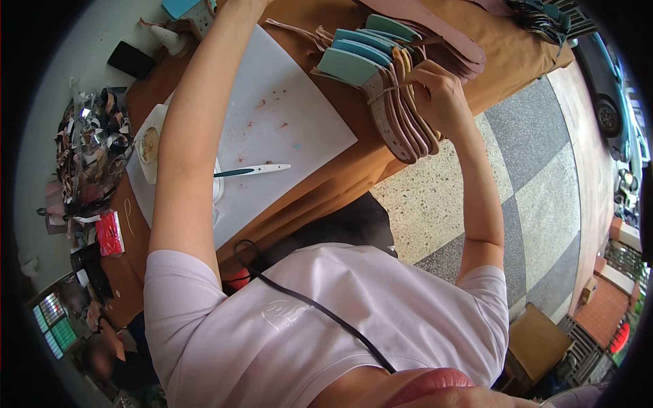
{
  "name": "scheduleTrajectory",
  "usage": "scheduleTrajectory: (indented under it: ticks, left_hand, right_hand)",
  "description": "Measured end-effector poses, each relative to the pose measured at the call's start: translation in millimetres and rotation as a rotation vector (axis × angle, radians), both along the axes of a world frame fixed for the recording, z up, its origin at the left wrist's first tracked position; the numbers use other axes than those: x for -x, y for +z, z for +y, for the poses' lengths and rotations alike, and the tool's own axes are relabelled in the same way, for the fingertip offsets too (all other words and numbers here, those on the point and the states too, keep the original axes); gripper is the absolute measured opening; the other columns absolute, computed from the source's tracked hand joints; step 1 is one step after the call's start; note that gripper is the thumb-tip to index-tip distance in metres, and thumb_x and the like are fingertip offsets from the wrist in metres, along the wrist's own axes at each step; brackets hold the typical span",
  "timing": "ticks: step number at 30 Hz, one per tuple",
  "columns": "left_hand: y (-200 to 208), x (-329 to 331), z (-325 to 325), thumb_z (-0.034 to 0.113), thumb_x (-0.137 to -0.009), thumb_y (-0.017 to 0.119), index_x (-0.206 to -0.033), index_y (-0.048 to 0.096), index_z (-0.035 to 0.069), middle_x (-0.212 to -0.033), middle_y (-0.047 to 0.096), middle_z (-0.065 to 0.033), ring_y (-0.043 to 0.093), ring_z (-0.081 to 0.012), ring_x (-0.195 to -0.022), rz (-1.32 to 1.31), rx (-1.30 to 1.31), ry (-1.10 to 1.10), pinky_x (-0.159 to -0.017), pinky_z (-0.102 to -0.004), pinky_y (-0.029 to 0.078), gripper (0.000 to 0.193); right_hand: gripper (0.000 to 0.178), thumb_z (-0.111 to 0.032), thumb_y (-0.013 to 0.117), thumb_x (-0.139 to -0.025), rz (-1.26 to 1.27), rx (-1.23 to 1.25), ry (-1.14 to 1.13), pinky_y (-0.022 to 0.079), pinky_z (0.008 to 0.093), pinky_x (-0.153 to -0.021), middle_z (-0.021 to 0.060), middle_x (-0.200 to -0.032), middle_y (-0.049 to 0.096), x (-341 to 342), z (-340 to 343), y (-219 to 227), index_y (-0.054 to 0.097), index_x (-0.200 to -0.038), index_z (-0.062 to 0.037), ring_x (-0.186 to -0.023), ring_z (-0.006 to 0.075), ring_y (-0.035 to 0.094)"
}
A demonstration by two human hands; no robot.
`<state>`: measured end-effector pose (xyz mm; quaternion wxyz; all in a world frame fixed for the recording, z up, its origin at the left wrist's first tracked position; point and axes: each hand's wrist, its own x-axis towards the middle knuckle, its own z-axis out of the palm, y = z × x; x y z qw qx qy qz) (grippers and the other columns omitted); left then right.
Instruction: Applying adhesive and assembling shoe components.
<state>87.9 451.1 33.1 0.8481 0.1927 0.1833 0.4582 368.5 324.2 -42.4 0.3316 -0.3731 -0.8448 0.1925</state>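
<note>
daylight, brightest right | soft shadows | glints on clear plastic (86,114) | edges bent, corners black

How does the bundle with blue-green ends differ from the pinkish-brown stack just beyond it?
Colour: the bundle shows blue-green ends, while the stack looks pinkish-brown on top.
Pose: the bundle's pieces are tilted up on edge; the stack lies flatter.
Place: the bundle is at the right hand, with the stack beyond it.
Both are made of several thin layers with rounded ends.

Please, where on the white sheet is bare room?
Bare: between the slim tool and near edge of the white sheet. Less free: reddish scraps beyond the tool; crowded: stacked soles and the right hand, right of the sheet.
</note>
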Motion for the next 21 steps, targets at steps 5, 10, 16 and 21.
scheduleTrajectory:
  ticks: [5, 10, 16, 21]
  left_hand:
    - [8.2, -90.6, -74.2, 0.020, -0.062, 0.070, -0.076, 0.056, 0.011, -0.074, 0.057, -0.0011, 0.054, -0.0151, -0.070, 0.156, -0.203, 0.179, -0.067, -0.0302, 0.045, 0.021]
    - [-38.6, -135.3, -96.9, 0.022, -0.063, 0.069, -0.077, 0.057, 0.008, -0.074, 0.058, -0.0011, 0.057, -0.0139, -0.068, 0.200, -0.429, 0.249, -0.062, -0.0287, 0.047, 0.023]
    - [-76.8, -141.6, -83.7, 0.014, -0.065, 0.068, -0.086, 0.054, 0.008, -0.082, 0.055, -0.0010, 0.052, -0.0137, -0.079, 0.024, -0.322, 0.484, -0.073, -0.0302, 0.043, 0.026]
    - [-76.4, -132.4, -82.3, 0.015, -0.062, 0.070, -0.087, 0.053, 0.007, -0.085, 0.054, -0.0017, 0.052, -0.0141, -0.081, 0.096, -0.281, 0.481, -0.074, -0.0296, 0.042, 0.031]
  right_hand:
    - [0.010, 0.000, 0.058, -0.067, 0.132, -0.314, -0.407, 0.043, 0.0316, -0.055, 0.0109, -0.077, 0.052, 10.4, -7.4, -22.7, 0.056, -0.077, -0.0018, -0.063, 0.0234, 0.055]
    - [0.014, -0.019, 0.061, -0.070, 0.192, -0.238, -0.731, 0.038, 0.0341, -0.045, 0.0068, -0.057, 0.051, 13.8, -18.9, -28.8, 0.056, -0.068, -0.0066, -0.058, 0.0265, 0.053]
    - [0.024, -0.025, 0.058, -0.077, 0.526, 0.116, -0.731, 0.041, 0.0211, -0.054, 0.0050, -0.059, 0.059, 17.4, -21.5, -29.9, 0.064, -0.071, -0.0030, -0.058, 0.0052, 0.052]
    - [0.029, -0.026, 0.055, -0.080, 0.868, 0.208, -0.518, 0.043, 0.0202, -0.064, 0.0040, -0.082, 0.061, 16.5, -16.3, -31.8, 0.062, -0.085, 0.0009, -0.076, 0.0067, 0.053]
